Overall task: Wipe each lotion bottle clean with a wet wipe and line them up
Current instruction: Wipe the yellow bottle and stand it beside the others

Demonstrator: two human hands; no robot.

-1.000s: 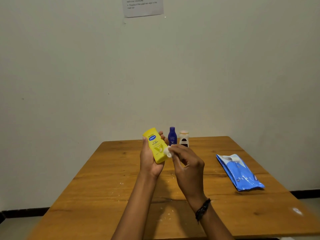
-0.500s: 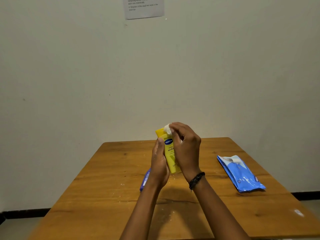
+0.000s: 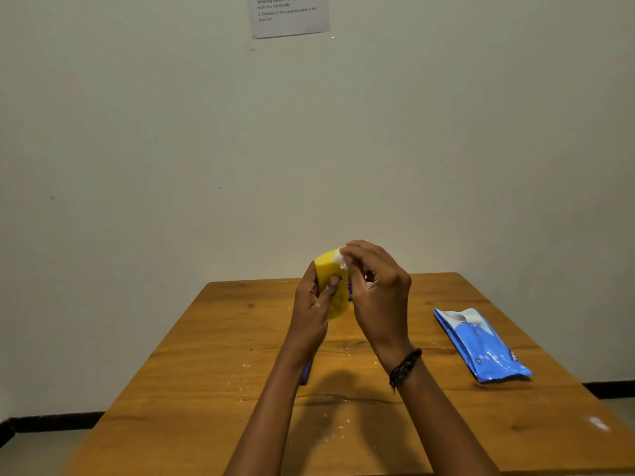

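- I see the left hand (image 3: 311, 304) wrapped round a yellow lotion bottle (image 3: 338, 302). The fingers curl behind it and the thumb lies on the front.
- The yellow lotion bottle is up in the air above the far middle of the wooden worktop (image 3: 213, 338). It stands almost straight, leaning a little to the left.
- The right hand (image 3: 378, 293) pinches a small white wet wipe (image 3: 338, 258) with its fingertips. The wet wipe touches the top right corner of the bottle.
- The two hands are close together, with the bottle between them.
- A thin strip of dark blue shows in the gap between the hands (I cannot tell what it is).
- A black bracelet (image 3: 405, 367) sits on the right wrist.
- A blue pack of wipes (image 3: 481, 345) lies flat on the right side of the worktop, well apart from the hands. Its flap at the far end is open and a bit of white shows there.
- A small purple-blue thing (image 3: 305, 372) lies on the worktop, mostly hidden by the left forearm.
- Little white specks are scattered on the worktop near the arms.
- A sheet of paper (image 3: 290, 15) with printed lines hangs on the pale wall (image 3: 137, 166) behind the worktop.
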